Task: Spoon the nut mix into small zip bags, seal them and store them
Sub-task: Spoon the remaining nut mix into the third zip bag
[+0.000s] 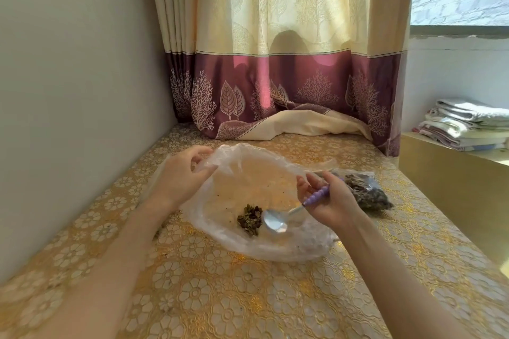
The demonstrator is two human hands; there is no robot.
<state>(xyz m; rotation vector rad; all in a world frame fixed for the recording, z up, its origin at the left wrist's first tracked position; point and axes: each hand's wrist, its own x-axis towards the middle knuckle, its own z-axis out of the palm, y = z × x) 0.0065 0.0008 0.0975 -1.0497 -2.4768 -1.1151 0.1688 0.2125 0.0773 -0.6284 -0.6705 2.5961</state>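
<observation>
Nut mix (250,219): one small pile; one spoon (275,221); one filled zip bag (367,192).

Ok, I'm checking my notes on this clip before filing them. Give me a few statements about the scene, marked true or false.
1. The right hand holds a spoon with a purple handle. True.
2. The spoon is heaped with nut mix. False: its bowl is empty, beside a small pile of nut mix.
3. The left hand grips the edge of the big plastic bag. True.
4. The filled small bag lies left of the left hand. False: it lies behind the right hand.
5. The big plastic bag is nearly empty. True.
</observation>
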